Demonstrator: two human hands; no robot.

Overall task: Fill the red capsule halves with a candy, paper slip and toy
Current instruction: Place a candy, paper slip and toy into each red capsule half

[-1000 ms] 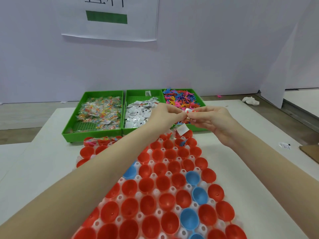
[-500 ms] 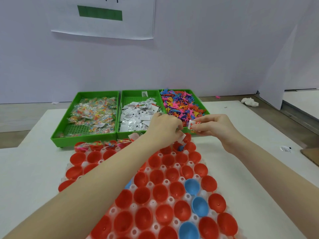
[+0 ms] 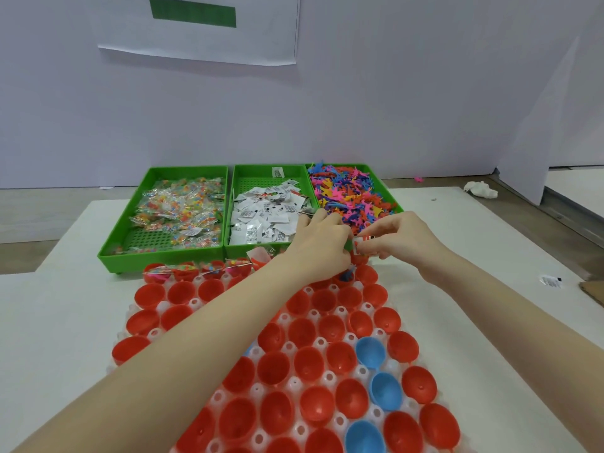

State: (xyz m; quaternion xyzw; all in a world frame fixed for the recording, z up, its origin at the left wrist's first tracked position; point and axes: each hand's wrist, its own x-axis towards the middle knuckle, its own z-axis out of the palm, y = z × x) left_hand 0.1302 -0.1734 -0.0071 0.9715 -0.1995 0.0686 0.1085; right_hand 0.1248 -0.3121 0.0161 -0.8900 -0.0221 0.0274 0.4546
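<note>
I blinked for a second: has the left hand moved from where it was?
Yes. The left hand has come down toward the red capsule halves, away from the green trays.

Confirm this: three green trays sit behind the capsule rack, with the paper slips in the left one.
Not quite. In the head view the paper slips fill the middle green tray; the left tray holds wrapped candies.

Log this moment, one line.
left hand: over far capsule row | right hand: pinches paper slip | most red halves: empty
</note>
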